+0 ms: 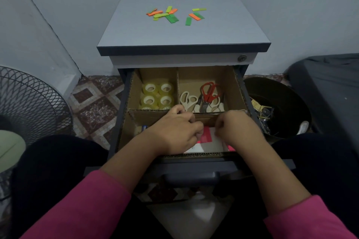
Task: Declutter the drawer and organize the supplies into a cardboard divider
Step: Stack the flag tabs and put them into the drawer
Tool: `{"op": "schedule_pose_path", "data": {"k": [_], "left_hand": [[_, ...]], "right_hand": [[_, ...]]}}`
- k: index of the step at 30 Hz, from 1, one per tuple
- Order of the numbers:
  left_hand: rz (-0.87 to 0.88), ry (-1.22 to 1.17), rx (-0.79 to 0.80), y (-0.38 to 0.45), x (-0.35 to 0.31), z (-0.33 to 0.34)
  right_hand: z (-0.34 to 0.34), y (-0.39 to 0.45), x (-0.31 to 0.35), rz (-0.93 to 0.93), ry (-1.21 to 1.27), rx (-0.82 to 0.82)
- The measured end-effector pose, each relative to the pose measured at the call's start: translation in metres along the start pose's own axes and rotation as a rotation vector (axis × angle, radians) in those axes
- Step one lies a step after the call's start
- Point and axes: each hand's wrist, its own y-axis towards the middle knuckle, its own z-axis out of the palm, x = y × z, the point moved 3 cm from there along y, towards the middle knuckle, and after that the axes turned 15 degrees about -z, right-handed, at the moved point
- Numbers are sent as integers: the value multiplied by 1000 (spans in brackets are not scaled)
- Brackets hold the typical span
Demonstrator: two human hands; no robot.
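The open drawer (pixel 194 167) holds a cardboard divider (pixel 177 85). Several clear tape rolls (pixel 157 95) fill its back left compartment. The back right one contains white scissors (pixel 188 100) and red scissors (pixel 208 91). Both my hands reach into the front compartment over pink and white sticky notes (pixel 206 138). My left hand (pixel 174 132) has curled fingers at the notes' left edge. My right hand (pixel 238 130) curls its fingers at their right side. What each pinches is hidden. A small blue item (pixel 144 127) lies at the front left.
Orange and green sticky flags (pixel 174 15) are scattered on the cabinet top (pixel 182 33). A black bin (pixel 275 106) with scraps stands right of the drawer. A wire fan guard (pixel 29 103) is at the left. My knees flank the drawer.
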Motion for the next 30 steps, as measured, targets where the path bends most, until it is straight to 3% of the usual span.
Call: {"op": "schedule_pose_path", "data": {"k": [4, 16, 22, 30], "left_hand": [[2, -29, -18, 0, -1, -1], [-4, -47, -2, 0, 1, 0], [-77, -205, 61, 2, 7, -1], [-55, -155, 16, 1, 6, 0]], "right_hand": [[2, -9, -5, 128, -113, 60], [-1, -9, -2, 166, -40, 86], [-2, -1, 5, 124, 391, 27], [1, 1, 2, 57, 392, -49]]}}
